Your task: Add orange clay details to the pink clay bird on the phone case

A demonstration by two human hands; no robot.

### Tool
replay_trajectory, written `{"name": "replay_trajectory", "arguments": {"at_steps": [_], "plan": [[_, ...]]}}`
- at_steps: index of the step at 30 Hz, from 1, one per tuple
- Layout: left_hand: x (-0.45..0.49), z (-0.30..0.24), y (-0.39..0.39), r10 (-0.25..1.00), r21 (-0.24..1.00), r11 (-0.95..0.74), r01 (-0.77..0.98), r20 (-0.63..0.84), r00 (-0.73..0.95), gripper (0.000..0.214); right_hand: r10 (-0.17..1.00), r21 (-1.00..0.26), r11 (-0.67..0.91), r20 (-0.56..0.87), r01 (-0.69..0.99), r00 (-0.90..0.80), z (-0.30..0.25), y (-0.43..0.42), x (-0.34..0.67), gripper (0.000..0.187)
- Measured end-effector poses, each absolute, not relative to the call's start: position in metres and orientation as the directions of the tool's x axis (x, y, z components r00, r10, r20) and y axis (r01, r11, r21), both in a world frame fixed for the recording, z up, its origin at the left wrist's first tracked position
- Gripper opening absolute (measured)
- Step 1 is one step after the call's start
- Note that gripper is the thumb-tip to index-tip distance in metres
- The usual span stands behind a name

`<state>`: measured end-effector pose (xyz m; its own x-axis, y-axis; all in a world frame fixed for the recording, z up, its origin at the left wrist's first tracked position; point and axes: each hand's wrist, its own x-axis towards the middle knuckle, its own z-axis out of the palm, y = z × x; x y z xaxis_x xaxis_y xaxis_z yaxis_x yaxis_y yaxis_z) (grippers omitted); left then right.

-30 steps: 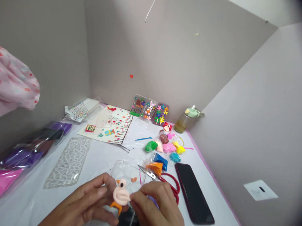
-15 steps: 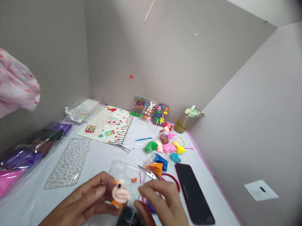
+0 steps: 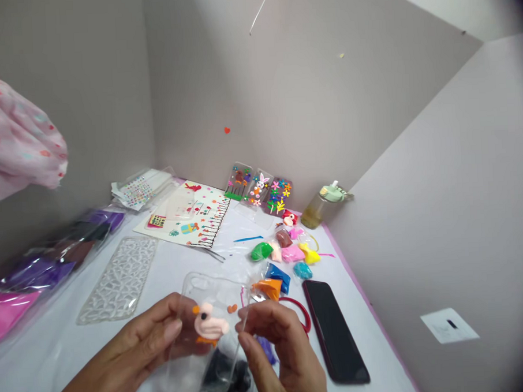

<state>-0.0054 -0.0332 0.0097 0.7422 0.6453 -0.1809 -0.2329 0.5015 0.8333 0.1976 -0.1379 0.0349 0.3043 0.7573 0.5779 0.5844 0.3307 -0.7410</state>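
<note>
A clear phone case (image 3: 213,285) is held up and tilted above the near part of the table. On it is a pale pink clay duck (image 3: 212,327) with an orange beak and feet and a black eye. A small orange clay heart (image 3: 232,308) lies to the duck's right. My left hand (image 3: 155,339) is closed on the case's left edge, its fingers behind the clear plastic. Thumb and fingertips of my right hand (image 3: 283,351) pinch the right edge. Black clay (image 3: 228,371) in a bag shows below the case, partly seen through it.
Several bags of coloured clay, like the green one (image 3: 261,252), lie beyond my right hand. Red-handled scissors (image 3: 303,312) are partly hidden beside a dark phone (image 3: 337,331). A textured clear sheet (image 3: 120,280) lies left. Decorated cases (image 3: 259,187) lean at the back near a bottle (image 3: 320,208).
The case has tilted up and shifted slightly, so its outline shows more clearly. My right fingers have closed onto its right edge. The scissor blades are now mostly covered.
</note>
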Motion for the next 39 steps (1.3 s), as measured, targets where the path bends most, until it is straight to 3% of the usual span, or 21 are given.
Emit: {"name": "replay_trajectory", "arguments": {"at_steps": [5, 11, 26, 33, 39], "plan": [[-0.006, 0.003, -0.032, 0.621, 0.749, 0.631, -0.202, -0.332, 0.710, 0.024, 0.698, -0.562, 0.326, 0.685, 0.760, 0.207, 0.044, -0.137, 0.201, 0.016], [-0.005, -0.001, -0.031, 0.630, 0.703, 0.670, -0.238, -0.369, 0.684, 0.023, 0.714, -0.465, 0.304, 0.689, 0.831, 0.125, 0.040, -0.135, 0.203, 0.020], [-0.003, 0.022, -0.034, 0.633, 0.849, 0.505, -0.157, -0.241, 0.735, 0.030, 0.662, -0.361, 0.282, 0.744, 0.889, 0.092, 0.048, -0.132, 0.192, 0.012], [-0.003, 0.024, -0.033, 0.624, 0.866, 0.479, -0.141, -0.223, 0.749, 0.031, 0.615, -0.421, 0.269, 0.767, 0.866, 0.183, 0.032, -0.132, 0.185, 0.015], [-0.004, 0.022, -0.032, 0.614, 0.870, 0.474, -0.135, -0.217, 0.759, 0.031, 0.624, -0.411, 0.286, 0.765, 0.865, 0.158, 0.029, -0.133, 0.184, 0.015]]}}
